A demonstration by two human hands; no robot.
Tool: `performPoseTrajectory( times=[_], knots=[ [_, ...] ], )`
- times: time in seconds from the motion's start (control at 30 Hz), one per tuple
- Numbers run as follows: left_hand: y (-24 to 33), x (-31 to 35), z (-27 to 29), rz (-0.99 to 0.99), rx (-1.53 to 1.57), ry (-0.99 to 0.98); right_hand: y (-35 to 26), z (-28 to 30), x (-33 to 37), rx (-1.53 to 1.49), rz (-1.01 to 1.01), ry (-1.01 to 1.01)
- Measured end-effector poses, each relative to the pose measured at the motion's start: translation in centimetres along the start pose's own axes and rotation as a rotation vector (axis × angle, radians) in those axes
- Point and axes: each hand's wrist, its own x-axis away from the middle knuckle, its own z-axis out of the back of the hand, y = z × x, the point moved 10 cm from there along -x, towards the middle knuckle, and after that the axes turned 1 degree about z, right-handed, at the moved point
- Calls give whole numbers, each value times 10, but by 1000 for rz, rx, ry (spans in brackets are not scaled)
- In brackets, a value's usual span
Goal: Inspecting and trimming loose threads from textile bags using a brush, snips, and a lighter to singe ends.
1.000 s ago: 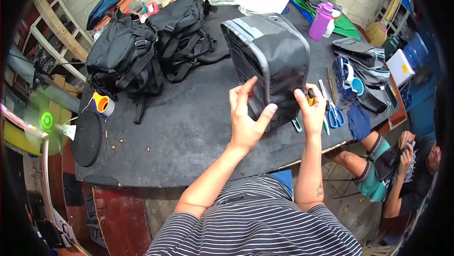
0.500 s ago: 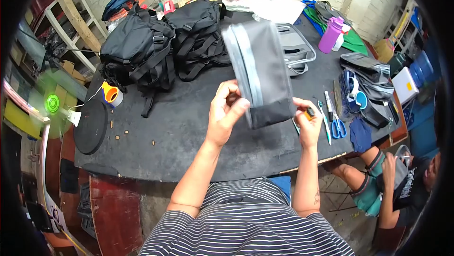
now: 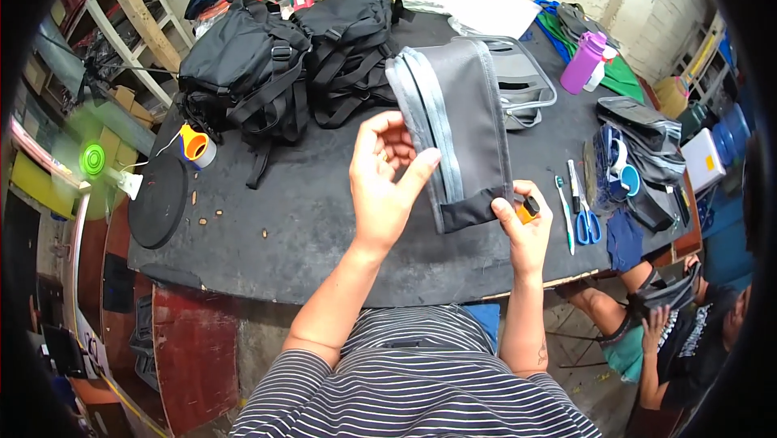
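Note:
A grey fabric pouch [image 3: 473, 118] with a pale zipper strip stands tilted in the air above the table. My right hand [image 3: 528, 231] pinches its lower right corner, thumb in front. A small orange-and-black object [image 3: 528, 210] is tucked in the same hand; its kind I cannot make out. At the pouch's left side is my left hand [image 3: 384, 183], fingers apart and curved, the thumb tip over the zippered edge. Behind the pouch lies another grey case [image 3: 526, 82] with a light rim, partly covered.
Black strapped bags [image 3: 243, 65] fill the table's far left. To the right are blue-handled scissors [image 3: 588, 227], a toothbrush [image 3: 565, 215], a purple bottle [image 3: 583, 64] and stacked grey pouches [image 3: 643, 134]. A roll of tape [image 3: 197, 146] is near a spinning fan [image 3: 94, 160]. A person [image 3: 688, 325] sits at right.
The pouch has come slightly down and right, showing more of its front. My left hand's fingers have spread and its grip has loosened. The seated person's hands have shifted on a dark item.

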Motion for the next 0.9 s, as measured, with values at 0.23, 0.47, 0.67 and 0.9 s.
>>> performPoseTrajectory(
  times=[0.23, 0.47, 0.67, 0.9],
  knots=[
    [-14, -37, -2, 67, 138, -42, 1, -1, -3, -33, -12, 83],
    [16, -48, -30, -114, -230, 2, 1, -7, -7, -8, -33, 79],
    [-19, -78, -23, 9, 98, -19, -4, -9, -9, -20, -10, 5],
    [-1, -64, -25, -70, 37, 56, -4, -5, -18, -28, 9, 46]
  ],
)
